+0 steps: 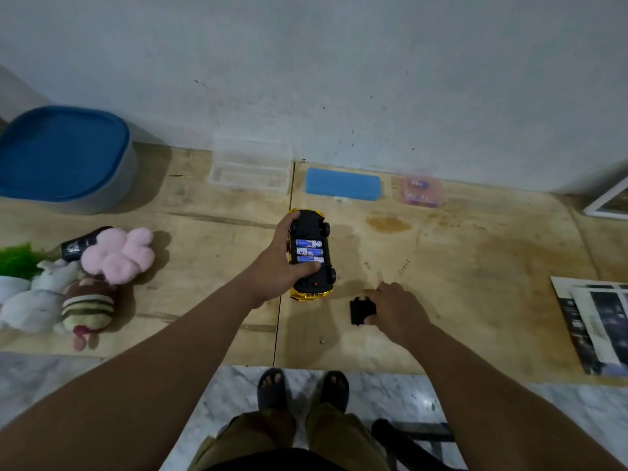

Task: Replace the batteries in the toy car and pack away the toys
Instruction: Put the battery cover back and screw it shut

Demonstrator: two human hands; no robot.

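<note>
The gold toy car (311, 287) is upside down above the wooden table, black underside up. Its open battery bay holds three blue batteries (308, 251). My left hand (283, 263) grips the car from the left, thumb laid across the nearest battery. My right hand (396, 309) reaches down to the black battery cover (359, 311) lying flat on the table; its fingers pinch the cover's right edge. A small pink box (421, 191) with spare batteries sits by the wall.
A blue-lidded grey bin (64, 158) stands at the back left. Plush toys (102, 266) lie at the left edge. A clear plastic box (249, 169) and its blue lid (343, 183) sit near the wall. Printed photos (598, 321) lie at the right.
</note>
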